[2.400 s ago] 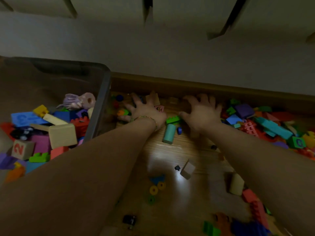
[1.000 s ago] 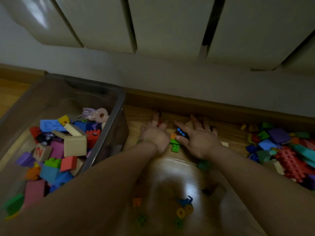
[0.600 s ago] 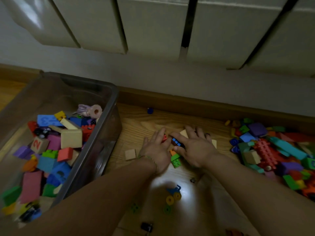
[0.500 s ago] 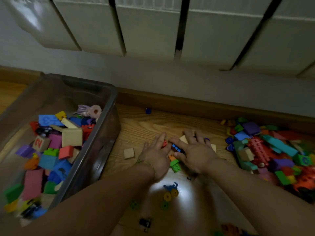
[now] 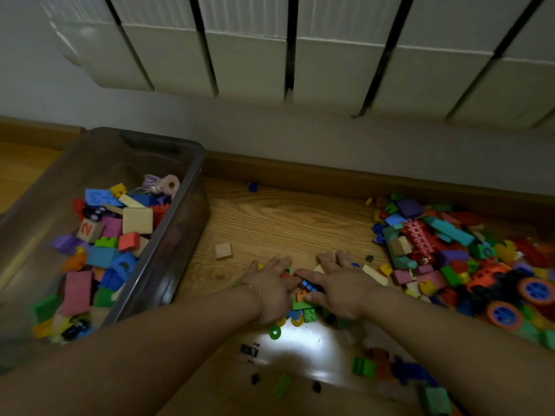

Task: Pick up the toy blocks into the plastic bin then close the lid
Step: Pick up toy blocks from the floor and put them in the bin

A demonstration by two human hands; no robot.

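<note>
The clear plastic bin [image 5: 192, 181] stands on the floor at the left, partly filled with coloured blocks [image 5: 120, 232]. My left hand [image 5: 271, 288] and my right hand [image 5: 339, 286] lie flat on the wooden floor side by side, fingers spread, pointing at the wall. A small heap of blocks [image 5: 304, 307], green, blue and orange, is gathered between and under my palms. Neither hand grips a block. A big pile of loose blocks [image 5: 435, 241] lies to the right. No lid is in view.
A radiator [image 5: 270, 55] hangs on the wall above a wooden baseboard [image 5: 330, 178]. A lone wooden block [image 5: 223, 251] lies beside the bin. An orange-wheeled toy car [image 5: 510, 295] sits in the right pile. A green ring [image 5: 274, 332] and scattered small pieces lie near my forearms.
Both hands have slid back from the baseboard toward me, dragging a small heap of blocks along the floor. The view has tilted up, showing more of the radiator.
</note>
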